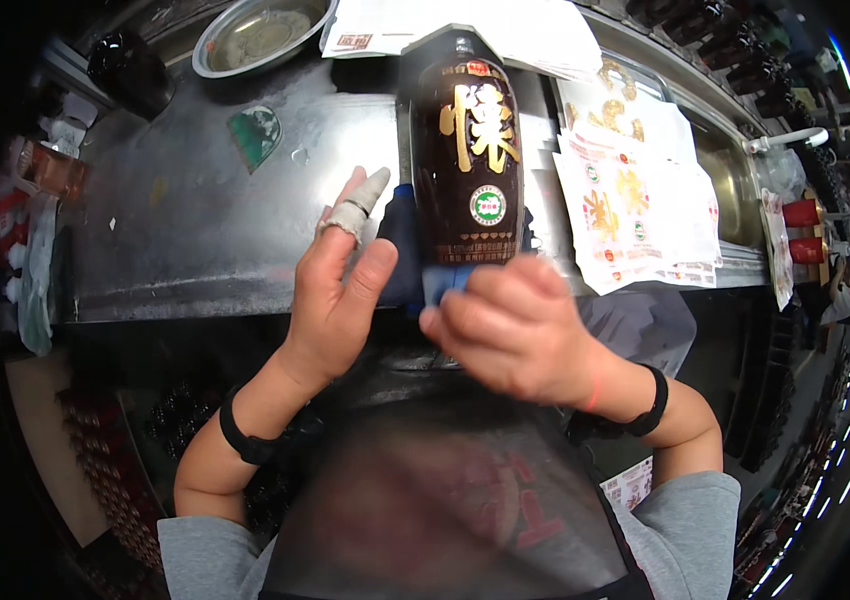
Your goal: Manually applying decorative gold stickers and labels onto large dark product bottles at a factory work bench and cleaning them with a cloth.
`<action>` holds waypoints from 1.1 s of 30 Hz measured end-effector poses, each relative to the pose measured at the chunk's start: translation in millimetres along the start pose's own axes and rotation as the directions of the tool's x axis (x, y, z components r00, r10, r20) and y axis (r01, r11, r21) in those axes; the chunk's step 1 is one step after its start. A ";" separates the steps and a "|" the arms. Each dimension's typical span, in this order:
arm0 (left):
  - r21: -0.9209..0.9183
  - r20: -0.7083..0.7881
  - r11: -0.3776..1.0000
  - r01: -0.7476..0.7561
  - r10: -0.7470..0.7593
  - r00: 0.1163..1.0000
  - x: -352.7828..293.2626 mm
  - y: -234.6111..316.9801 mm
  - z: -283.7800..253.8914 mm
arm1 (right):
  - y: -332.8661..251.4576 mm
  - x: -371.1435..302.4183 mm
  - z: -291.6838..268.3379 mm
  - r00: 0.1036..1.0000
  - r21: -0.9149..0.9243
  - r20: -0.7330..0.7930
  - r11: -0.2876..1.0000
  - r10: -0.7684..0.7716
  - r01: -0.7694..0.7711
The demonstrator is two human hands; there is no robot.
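A dark brown glass bottle with gold lettering and a round green-and-white emblem lies before me, neck pointing away. It rests on a dark blue support at the table's near edge. My left hand is just left of the bottle, apart from it, fingers stretched and thumb raised; pale coverings wrap some fingertips. My right hand is curled closed in front of the bottle's base, slightly blurred. Beside its fingers shows a light blue patch; whether the hand grips it I cannot tell.
A metal bowl and a green triangular piece are on the metal table at left. A dark bottle stands at the far left. Printed sheets with gold lettering lie at right, by a metal basin.
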State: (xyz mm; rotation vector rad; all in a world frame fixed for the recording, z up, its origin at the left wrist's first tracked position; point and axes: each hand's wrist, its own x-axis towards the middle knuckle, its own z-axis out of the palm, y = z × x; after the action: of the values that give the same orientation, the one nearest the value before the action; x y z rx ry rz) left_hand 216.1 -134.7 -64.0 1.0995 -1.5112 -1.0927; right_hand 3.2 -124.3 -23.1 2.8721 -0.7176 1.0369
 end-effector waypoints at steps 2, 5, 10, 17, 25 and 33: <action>0.084 0.047 0.996 -0.026 0.022 0.999 -1.2 2.1 1.6 | -6.4 0.0 -6.0 1.000 0.143 -0.011 0.990 -0.017 0.019; 0.097 0.061 0.995 -0.008 0.002 0.998 -0.3 2.3 6.9 | 8.6 1.4 -21.8 0.981 -0.021 -0.148 0.991 0.126 -0.131; 0.120 0.094 0.992 0.037 -0.048 0.994 9.1 1.8 22.2 | 2.1 -24.0 -22.2 0.845 0.459 -0.040 0.761 0.534 -0.459; 0.253 0.245 0.966 0.059 -0.123 0.962 14.1 4.4 12.2 | 40.3 -53.8 -12.2 0.265 0.721 0.080 0.128 0.961 -0.681; 0.608 0.177 0.782 -0.134 0.030 0.984 16.9 -2.7 30.9 | 63.8 -39.9 -12.7 0.290 0.676 0.010 0.207 0.957 -0.707; 0.577 0.180 0.758 -0.305 0.247 0.952 15.4 28.7 37.2 | 77.4 -56.7 -12.4 0.197 0.757 0.037 0.101 0.980 -0.646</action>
State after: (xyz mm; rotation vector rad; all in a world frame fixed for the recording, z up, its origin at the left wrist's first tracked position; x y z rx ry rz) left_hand 173.4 -139.1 -39.5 1.1910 -2.1018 -0.4557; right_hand -75.1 -168.0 -59.2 1.9107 -2.6208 2.4229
